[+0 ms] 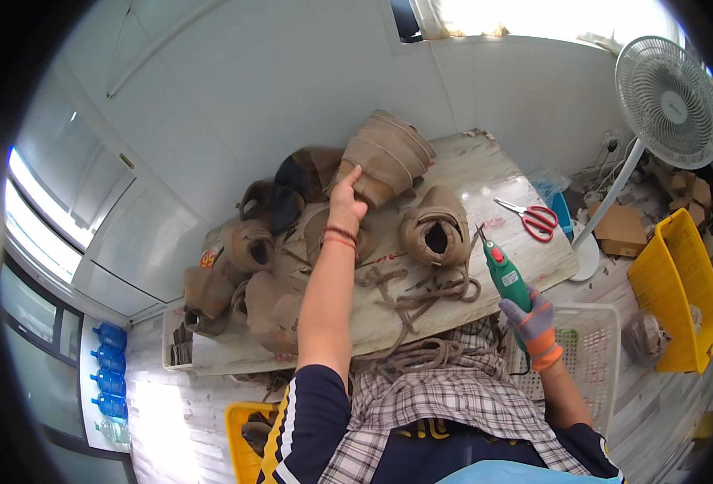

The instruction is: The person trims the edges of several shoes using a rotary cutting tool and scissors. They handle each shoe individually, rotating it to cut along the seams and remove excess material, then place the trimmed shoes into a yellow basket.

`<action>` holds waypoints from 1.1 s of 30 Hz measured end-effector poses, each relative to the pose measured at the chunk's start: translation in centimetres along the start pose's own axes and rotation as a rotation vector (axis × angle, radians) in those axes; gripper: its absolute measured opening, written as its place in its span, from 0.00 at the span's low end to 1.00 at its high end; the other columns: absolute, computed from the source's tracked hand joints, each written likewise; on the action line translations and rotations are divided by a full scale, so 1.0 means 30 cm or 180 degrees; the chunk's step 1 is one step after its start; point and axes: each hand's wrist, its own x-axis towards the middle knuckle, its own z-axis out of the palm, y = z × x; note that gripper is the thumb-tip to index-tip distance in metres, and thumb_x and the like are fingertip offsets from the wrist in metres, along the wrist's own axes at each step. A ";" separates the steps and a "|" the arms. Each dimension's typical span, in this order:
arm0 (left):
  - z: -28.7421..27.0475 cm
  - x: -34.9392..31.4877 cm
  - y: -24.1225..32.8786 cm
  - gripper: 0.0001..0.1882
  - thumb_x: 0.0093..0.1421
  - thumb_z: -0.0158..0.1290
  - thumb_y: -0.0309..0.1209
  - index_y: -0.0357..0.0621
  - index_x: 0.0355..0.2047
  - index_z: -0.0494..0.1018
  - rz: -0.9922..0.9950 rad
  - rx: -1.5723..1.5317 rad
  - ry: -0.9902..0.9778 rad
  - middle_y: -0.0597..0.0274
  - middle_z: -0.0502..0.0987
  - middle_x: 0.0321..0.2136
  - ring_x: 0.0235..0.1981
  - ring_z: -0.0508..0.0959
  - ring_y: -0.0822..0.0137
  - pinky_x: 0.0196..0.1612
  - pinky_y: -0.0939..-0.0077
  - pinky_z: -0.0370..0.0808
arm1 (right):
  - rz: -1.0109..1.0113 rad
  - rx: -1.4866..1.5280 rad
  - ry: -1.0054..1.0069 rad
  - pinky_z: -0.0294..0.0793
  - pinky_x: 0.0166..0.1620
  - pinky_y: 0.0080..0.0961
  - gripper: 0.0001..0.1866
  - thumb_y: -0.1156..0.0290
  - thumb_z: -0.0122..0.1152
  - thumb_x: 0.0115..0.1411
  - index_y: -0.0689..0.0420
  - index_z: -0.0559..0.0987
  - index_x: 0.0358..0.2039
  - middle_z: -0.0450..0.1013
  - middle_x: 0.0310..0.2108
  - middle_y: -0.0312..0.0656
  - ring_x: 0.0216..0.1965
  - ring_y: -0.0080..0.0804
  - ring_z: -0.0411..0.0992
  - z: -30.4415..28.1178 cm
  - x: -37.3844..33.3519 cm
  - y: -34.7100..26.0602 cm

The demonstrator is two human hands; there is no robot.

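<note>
At the back of the table, my bare left hand (347,203) is closed on the near end of a stack of nested brown shoe uppers (389,153). My right hand (535,323), in a grey and orange glove, grips a green handheld power tool (508,278) with a red button and a thin metal tip pointing up and away. Between the hands sits a brown shoe upper (437,230), its dark opening facing me. More brown uppers (252,244) crowd the table's left side. Red-handled scissors (534,219) lie beyond the tool, blades half spread.
Brown cords (421,302) trail over the table (485,173) and its front edge. A white basket (602,355) stands near my right arm. Yellow crates (671,298) are at right and lower left. A white pedestal fan (667,105) rises at right. Blue water bottles (110,359) line the left.
</note>
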 end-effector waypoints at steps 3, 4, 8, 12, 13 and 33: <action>-0.057 -0.161 -0.039 0.20 0.57 0.54 0.25 0.37 0.51 0.68 0.0288 -0.0127 -0.0343 0.55 0.73 0.48 0.50 0.72 0.55 0.55 0.55 0.68 | 0.0044 0.0114 -0.0177 0.73 0.35 0.18 0.29 0.66 0.72 0.48 0.65 0.73 0.48 0.76 0.32 0.38 0.30 0.19 0.70 -0.003 -0.001 -0.048; -0.078 -0.204 -0.042 0.19 0.58 0.54 0.25 0.38 0.51 0.68 0.0422 -0.0116 -0.0448 0.55 0.73 0.48 0.49 0.73 0.55 0.54 0.55 0.68 | -0.0199 -0.0029 -0.0155 0.73 0.35 0.18 0.29 0.66 0.72 0.47 0.65 0.73 0.48 0.76 0.32 0.39 0.30 0.19 0.71 -0.004 0.000 -0.055; -0.124 -0.390 0.022 0.18 0.57 0.54 0.24 0.38 0.48 0.70 0.0521 -0.0151 -0.0408 0.55 0.75 0.46 0.48 0.74 0.56 0.54 0.57 0.70 | -0.1031 -0.0648 0.0028 0.74 0.35 0.21 0.31 0.64 0.73 0.46 0.62 0.73 0.49 0.77 0.32 0.42 0.31 0.21 0.74 -0.012 0.008 -0.077; -0.210 -0.495 0.162 0.16 0.56 0.54 0.25 0.37 0.46 0.72 0.0411 -0.0382 -0.0198 0.55 0.75 0.46 0.47 0.75 0.56 0.53 0.60 0.71 | -0.1573 -0.1189 0.0208 0.75 0.34 0.24 0.33 0.62 0.74 0.44 0.60 0.73 0.50 0.78 0.30 0.45 0.29 0.30 0.77 -0.015 0.045 -0.071; -0.213 -0.525 0.196 0.17 0.57 0.53 0.27 0.37 0.47 0.71 0.0470 -0.0377 -0.0238 0.54 0.75 0.46 0.48 0.74 0.56 0.53 0.60 0.70 | -0.1467 -0.1269 0.0141 0.75 0.32 0.28 0.34 0.60 0.75 0.41 0.59 0.74 0.49 0.77 0.28 0.46 0.26 0.38 0.76 -0.011 0.061 -0.083; -0.157 -0.808 0.396 0.18 0.56 0.54 0.31 0.32 0.45 0.70 0.1383 0.1818 0.0333 0.51 0.75 0.43 0.44 0.75 0.62 0.48 0.67 0.73 | -0.3025 -0.2423 0.0303 0.71 0.27 0.33 0.35 0.54 0.73 0.39 0.56 0.76 0.48 0.72 0.19 0.42 0.20 0.40 0.70 0.029 0.155 -0.065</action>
